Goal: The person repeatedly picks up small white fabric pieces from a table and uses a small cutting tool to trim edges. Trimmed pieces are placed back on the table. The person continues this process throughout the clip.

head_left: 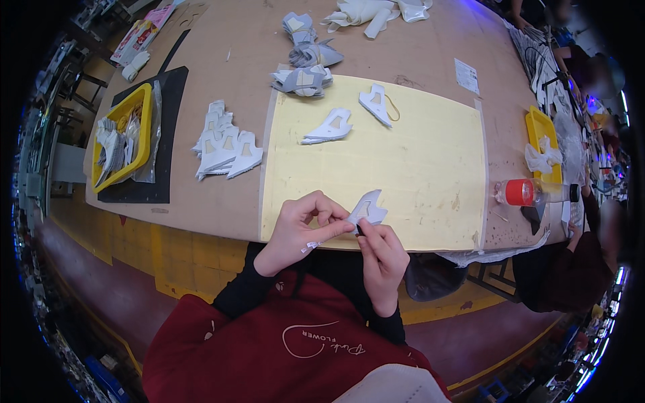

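Closest in, the dark red apron (289, 349) fills the lower view, and just above it both hands meet at the table's near edge. The left hand (295, 232) curls in from the left, thumb and fingers pinched narrow on the lower left edge of the white notched cut piece of sheet material (368, 209), with a small white tag or tape strip (310, 246) poking out under the palm. The piece sits right between the two hands, up and right of the left grip, its long axis tilting up toward the yellow cutting mat (403, 174) (notch pointing away from the person). The right hand (384, 258) comes up from below, fingertips closed on the piece's lower edge, pressing a small dark thing there; I cannot tell what. Both hands touch it; neither is nearer. Farther right, well apart, a clear plastic bottle with a red cap (531, 192) lies on its side.
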Demonstrator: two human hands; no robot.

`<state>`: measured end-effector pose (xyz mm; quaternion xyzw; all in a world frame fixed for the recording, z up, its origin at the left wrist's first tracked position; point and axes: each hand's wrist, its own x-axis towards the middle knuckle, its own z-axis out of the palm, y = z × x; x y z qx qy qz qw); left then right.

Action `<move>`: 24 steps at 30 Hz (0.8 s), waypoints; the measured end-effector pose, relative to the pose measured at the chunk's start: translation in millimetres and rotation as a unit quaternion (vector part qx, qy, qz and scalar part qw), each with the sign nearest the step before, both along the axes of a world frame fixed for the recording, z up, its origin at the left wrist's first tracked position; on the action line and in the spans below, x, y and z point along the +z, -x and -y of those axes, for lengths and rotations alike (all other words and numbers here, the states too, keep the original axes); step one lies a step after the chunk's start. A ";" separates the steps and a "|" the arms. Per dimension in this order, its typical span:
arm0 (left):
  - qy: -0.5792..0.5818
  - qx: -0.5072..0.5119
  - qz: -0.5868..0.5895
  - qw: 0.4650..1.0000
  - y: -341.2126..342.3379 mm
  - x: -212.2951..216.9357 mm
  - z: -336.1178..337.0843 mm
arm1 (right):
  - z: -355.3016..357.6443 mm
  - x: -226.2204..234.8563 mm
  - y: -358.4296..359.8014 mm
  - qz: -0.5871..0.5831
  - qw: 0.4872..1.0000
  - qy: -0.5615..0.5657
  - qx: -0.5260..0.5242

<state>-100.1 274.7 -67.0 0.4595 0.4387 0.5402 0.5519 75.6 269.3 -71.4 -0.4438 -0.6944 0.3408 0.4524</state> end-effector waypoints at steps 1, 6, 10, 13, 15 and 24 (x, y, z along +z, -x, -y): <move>-0.003 0.005 -0.002 1.000 -0.1 0.4 0.1 | -0.4 -1.9 0.7 0.014 1.000 -0.028 -0.002; -0.003 0.010 -0.033 0.999 -0.3 0.1 0.0 | -0.3 -1.6 3.6 -0.021 1.000 -0.005 -0.015; 0.028 0.021 -0.031 0.999 -3.6 2.9 -2.2 | 6.9 -6.2 1.0 -0.281 0.936 0.211 -0.031; 0.074 0.054 -0.007 0.996 -1.5 -0.4 -7.0 | 5.0 -1.5 -3.7 -0.428 0.847 0.315 -0.027; 0.080 0.054 0.002 0.995 -2.2 -5.0 -6.3 | 5.9 1.0 -3.7 -0.370 0.884 0.286 0.007; 0.085 0.063 0.009 0.994 -2.1 -9.0 -4.8 | 7.3 12.5 19.6 -0.001 0.984 0.092 0.150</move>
